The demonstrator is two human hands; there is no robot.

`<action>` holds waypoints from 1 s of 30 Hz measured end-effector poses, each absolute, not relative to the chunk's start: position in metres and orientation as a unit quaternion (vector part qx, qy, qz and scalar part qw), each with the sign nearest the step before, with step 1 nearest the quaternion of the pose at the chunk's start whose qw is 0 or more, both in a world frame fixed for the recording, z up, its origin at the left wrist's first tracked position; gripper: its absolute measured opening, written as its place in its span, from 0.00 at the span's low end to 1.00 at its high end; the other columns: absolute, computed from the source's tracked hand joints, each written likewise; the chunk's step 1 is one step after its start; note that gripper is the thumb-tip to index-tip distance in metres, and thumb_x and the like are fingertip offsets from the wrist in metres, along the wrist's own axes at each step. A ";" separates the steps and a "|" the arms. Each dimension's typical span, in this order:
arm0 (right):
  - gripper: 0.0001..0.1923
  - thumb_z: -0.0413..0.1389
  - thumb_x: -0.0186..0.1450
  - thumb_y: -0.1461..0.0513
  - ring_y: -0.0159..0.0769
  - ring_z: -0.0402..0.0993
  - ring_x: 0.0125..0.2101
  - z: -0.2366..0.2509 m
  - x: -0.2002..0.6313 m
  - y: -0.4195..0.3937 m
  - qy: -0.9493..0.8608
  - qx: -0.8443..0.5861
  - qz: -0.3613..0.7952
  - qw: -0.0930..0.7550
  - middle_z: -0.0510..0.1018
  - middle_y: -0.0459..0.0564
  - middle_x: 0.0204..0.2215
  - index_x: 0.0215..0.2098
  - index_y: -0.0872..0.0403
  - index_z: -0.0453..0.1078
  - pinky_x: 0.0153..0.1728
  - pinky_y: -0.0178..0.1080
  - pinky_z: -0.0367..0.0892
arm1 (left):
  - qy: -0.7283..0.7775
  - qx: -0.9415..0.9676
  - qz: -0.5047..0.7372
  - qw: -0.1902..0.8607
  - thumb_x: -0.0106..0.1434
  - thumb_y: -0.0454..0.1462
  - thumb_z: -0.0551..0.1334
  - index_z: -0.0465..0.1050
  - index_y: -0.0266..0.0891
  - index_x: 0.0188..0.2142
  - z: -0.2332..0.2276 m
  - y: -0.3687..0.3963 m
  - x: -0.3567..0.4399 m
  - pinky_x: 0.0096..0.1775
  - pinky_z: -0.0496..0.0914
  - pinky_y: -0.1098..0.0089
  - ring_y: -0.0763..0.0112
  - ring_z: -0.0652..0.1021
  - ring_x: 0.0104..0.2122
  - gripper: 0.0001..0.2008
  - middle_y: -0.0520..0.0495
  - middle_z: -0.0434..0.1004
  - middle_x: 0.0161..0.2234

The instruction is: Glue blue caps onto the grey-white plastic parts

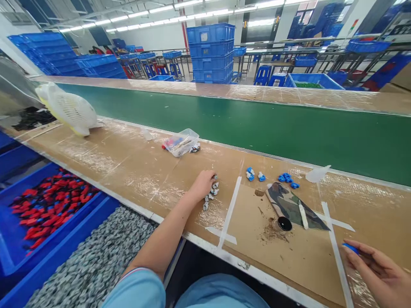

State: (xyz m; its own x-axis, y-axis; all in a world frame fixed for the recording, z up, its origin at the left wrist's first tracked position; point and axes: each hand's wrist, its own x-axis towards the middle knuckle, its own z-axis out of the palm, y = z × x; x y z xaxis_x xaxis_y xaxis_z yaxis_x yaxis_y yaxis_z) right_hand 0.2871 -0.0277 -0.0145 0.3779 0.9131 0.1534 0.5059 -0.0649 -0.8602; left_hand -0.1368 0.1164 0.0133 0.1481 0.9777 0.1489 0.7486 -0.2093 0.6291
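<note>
My left hand (203, 185) reaches onto the covered table, its fingers curled and closed at a small grey plastic part. More grey parts (212, 193) lie in a loose row beside and under the fingers. Held low at the right, my right hand (379, 269) pinches a small blue part (350, 247) between thumb and forefinger. On the table between the hands are blue-and-white pieces (250, 173) and several plain blue pieces (285, 177). Nearer me stand a small cup of dark liquid (284, 224), a camouflage cloth (282, 199) and a white pen-like tool (302, 214) lying on it.
A clear plastic box (181, 143) with thin sticks stands further back. Beyond runs a green conveyor belt (224, 113). A white fan-like housing (69, 107) is at the left. Below the table edge are a bin of grey parts (96, 252) and a blue bin (13, 256) of red-and-black parts.
</note>
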 end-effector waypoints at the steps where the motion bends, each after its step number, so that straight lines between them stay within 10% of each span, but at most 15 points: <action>1: 0.18 0.63 0.46 0.45 0.42 0.77 0.23 -0.007 0.277 -0.028 -0.504 -0.691 0.248 0.455 0.80 0.53 0.25 0.29 0.46 0.75 0.21 0.40 0.74 | 0.588 0.719 0.294 0.226 0.57 0.28 0.56 0.74 0.40 0.39 0.016 0.109 -0.133 0.44 0.68 0.65 0.65 0.75 0.39 0.13 0.45 0.77 0.36; 12: 0.12 0.54 0.62 0.55 0.37 0.78 0.34 0.016 0.203 -0.014 -0.697 -0.602 0.145 0.360 0.81 0.49 0.35 0.41 0.50 0.73 0.36 0.40 0.74 | 0.414 0.459 0.405 0.674 0.52 0.42 0.66 0.72 0.38 0.37 0.004 0.025 -0.044 0.35 0.69 0.72 0.75 0.73 0.28 0.15 0.49 0.75 0.30; 30: 0.11 0.52 0.65 0.59 0.38 0.77 0.37 0.023 0.197 -0.009 -0.765 -0.554 0.065 0.322 0.80 0.48 0.35 0.42 0.48 0.74 0.37 0.40 0.72 | 0.398 0.436 0.374 0.716 0.55 0.40 0.65 0.73 0.37 0.40 -0.012 0.003 -0.009 0.39 0.72 0.68 0.73 0.76 0.31 0.14 0.49 0.71 0.33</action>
State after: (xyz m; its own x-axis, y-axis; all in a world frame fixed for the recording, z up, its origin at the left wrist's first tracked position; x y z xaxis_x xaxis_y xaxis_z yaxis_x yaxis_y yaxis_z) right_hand 0.1965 -0.0087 0.0228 -0.1793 0.8891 0.4212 0.8058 0.3783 -0.4555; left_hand -0.0095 0.0029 -0.0118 0.4035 0.8821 -0.2429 -0.1896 0.3403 0.9210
